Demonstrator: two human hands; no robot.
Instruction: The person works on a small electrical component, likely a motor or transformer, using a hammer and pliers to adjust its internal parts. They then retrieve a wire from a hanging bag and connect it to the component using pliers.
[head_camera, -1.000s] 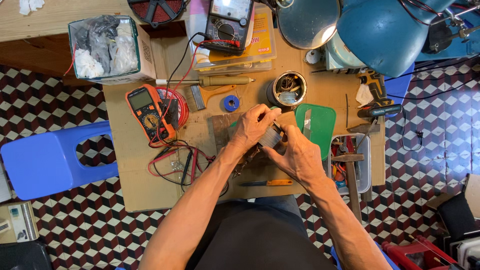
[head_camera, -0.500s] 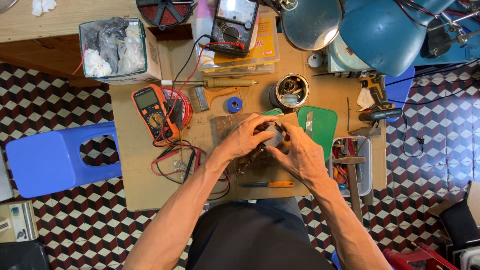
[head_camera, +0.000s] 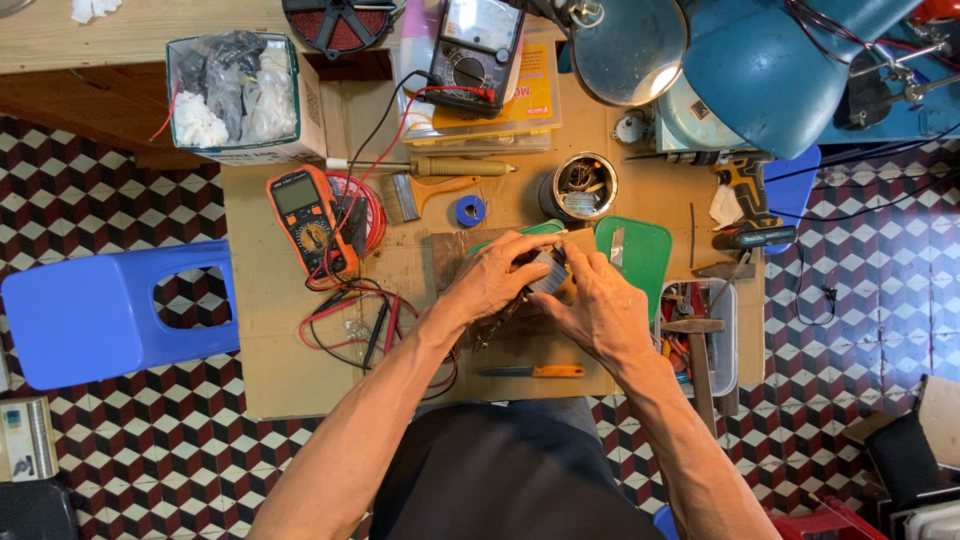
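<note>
Both my hands meet over the middle of a small cardboard-topped workbench (head_camera: 280, 330). My left hand (head_camera: 495, 278) and my right hand (head_camera: 600, 305) together grip a small dark grey boxy part (head_camera: 545, 270), held just above a brown board (head_camera: 450, 255). Fingers hide most of the part. A green plastic lid (head_camera: 640, 255) lies right behind my right hand. A thin dark tool (head_camera: 495, 325) sticks out below my left palm.
An orange multimeter (head_camera: 305, 220) with red and black leads (head_camera: 360, 320) lies left. An orange-handled knife (head_camera: 535, 371) lies near the front edge. A tin of parts (head_camera: 580, 187), blue tape roll (head_camera: 469, 210), cordless drill (head_camera: 745, 200), hammer (head_camera: 697, 350), blue stool (head_camera: 110, 310) surround.
My hands have stayed together on the part and shifted slightly toward the back of the bench, fingers re-gripping it. The view has drifted a little.
</note>
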